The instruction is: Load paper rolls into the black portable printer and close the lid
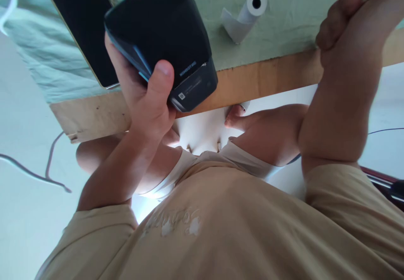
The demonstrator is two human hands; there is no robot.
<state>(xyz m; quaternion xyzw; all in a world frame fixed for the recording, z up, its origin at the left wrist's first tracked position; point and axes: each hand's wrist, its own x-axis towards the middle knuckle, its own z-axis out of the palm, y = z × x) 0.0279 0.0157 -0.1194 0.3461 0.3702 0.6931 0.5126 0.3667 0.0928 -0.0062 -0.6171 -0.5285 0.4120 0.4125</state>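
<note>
Black device (164, 32) in left hand (148, 103), over table edge (268, 76)

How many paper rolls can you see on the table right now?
1. A single white paper roll lies on the green cloth near the top, its loose end unrolled, right of the black device in the left hand. Others may sit out of frame.

looking straight down at a loose tan t-shirt (227, 229), short sleeves ending above the elbows, a worn pale print flaking across the chest, white shorts (189, 162) showing below the hem, forearms bare, left hand (148, 103) and right hand (344, 15) with no rings or watch, knees bare too
</note>
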